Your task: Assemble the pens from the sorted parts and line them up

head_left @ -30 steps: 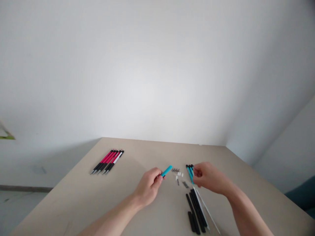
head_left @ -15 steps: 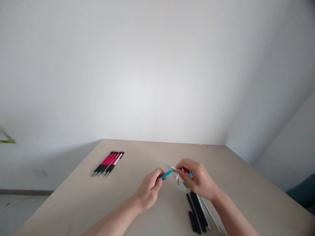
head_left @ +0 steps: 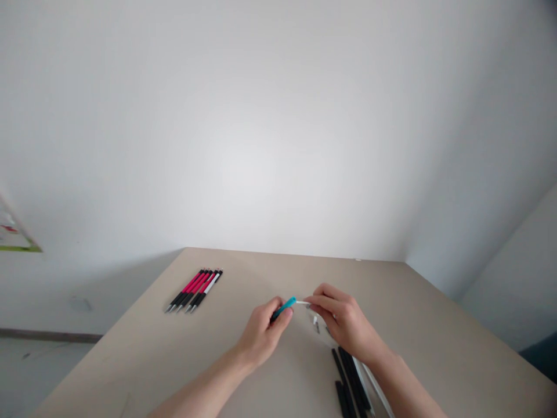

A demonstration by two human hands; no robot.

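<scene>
Several black tubes [head_left: 350, 374] lay at the near edge of what I could see, side by side and slanting, with slender pale rods [head_left: 379, 392] along their right, partly covered by the person's right forearm. A little farther in, both hands worked close together above the table [head_left: 152, 360]. The left hand [head_left: 262, 332] was closed around a blue barrel [head_left: 285, 307], thumb on one side and curled fingers on the other, with the blue end poking out toward the right. Facing it, the right hand [head_left: 340, 314] had its thumb and forefinger pinched together on a thin white stick [head_left: 301, 302], its other fingers loosely bent. The stick bridged the small gap between the hands, its far end meeting the mouth of the barrel; how deep it went, I couldn't tell. Just below the right fingertips sat a few small white and grey pieces [head_left: 315, 323], too tiny to make out. Farther off to the left, well apart from the hands, a row of red-and-black pens [head_left: 194, 290] lay with silver tips pointing toward the person. Behind everything rose a plain pale wall [head_left: 261, 145].
</scene>
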